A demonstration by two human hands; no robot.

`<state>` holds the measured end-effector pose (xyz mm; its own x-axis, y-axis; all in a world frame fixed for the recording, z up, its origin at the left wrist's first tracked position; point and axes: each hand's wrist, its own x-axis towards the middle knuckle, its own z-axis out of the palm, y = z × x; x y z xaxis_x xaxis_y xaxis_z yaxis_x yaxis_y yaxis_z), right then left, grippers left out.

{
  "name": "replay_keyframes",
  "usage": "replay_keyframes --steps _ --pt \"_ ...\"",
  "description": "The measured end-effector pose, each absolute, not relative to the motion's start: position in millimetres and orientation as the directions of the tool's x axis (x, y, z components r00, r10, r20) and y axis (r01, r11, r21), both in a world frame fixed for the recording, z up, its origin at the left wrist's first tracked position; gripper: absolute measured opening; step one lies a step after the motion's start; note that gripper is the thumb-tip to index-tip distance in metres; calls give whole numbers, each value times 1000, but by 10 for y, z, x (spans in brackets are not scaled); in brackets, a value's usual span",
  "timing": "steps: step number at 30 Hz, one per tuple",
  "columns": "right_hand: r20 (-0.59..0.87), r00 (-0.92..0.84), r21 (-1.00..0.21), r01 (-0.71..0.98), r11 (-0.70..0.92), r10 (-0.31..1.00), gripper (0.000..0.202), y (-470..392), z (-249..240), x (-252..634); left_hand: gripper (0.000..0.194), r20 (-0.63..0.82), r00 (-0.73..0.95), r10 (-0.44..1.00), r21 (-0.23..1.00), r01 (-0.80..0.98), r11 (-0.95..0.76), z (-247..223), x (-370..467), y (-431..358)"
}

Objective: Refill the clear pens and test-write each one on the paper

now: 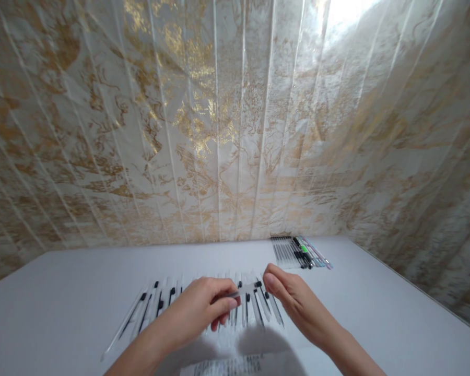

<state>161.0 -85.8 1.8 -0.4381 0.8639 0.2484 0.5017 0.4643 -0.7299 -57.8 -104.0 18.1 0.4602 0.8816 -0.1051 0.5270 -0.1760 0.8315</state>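
My left hand (215, 303) is closed around a translucent pen barrel (245, 290), which points to the right with a black piece at its far end. Just beyond that end, my right hand (284, 292) is curled with thumb and fingers together; what it holds, if anything, is hidden. Beneath and around both hands lies a row of clear pen parts (144, 313) with black caps and thin dark refills.
Farther back on the white table (376, 292) is a group of pens (305, 250), dark, green-marked and light-coloured, beside several thin refills (282, 250). A printed sheet (231, 365) lies at the front edge. A gold-patterned curtain (235, 130) hangs behind.
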Motion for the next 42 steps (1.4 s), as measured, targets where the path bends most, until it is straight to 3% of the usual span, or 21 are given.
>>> replay_keyframes --steps 6,12,17,23,29,31,35,42 --pt "230 -512 -672 531 516 827 30 -872 -5 1575 25 -95 471 877 799 562 -215 222 -574 -1109" --pt "256 -568 -712 437 550 782 15 -922 35 1614 39 -260 697 668 946 323 32 188 -673 -1038" --pt "246 -601 -768 357 531 760 12 -946 96 1652 40 -255 804 538 967 219 130 181 -726 -1005" --pt "212 -584 -676 492 549 784 35 -933 38 1583 14 -261 635 727 933 359 22 214 -640 -1079" --pt "113 -413 -709 604 365 904 58 -909 -86 1524 12 -28 402 915 754 610 -245 223 -528 -1113" --pt "137 -429 -717 579 388 893 57 -917 -31 1545 12 -28 397 917 772 591 -232 229 -524 -1106" --pt "261 -450 -665 558 497 854 35 -948 50 1565 14 -29 380 925 765 604 -224 250 -532 -1119" --pt "186 -432 -718 553 422 883 50 -939 -8 1551 15 19 369 929 647 704 -292 291 -508 -1151"
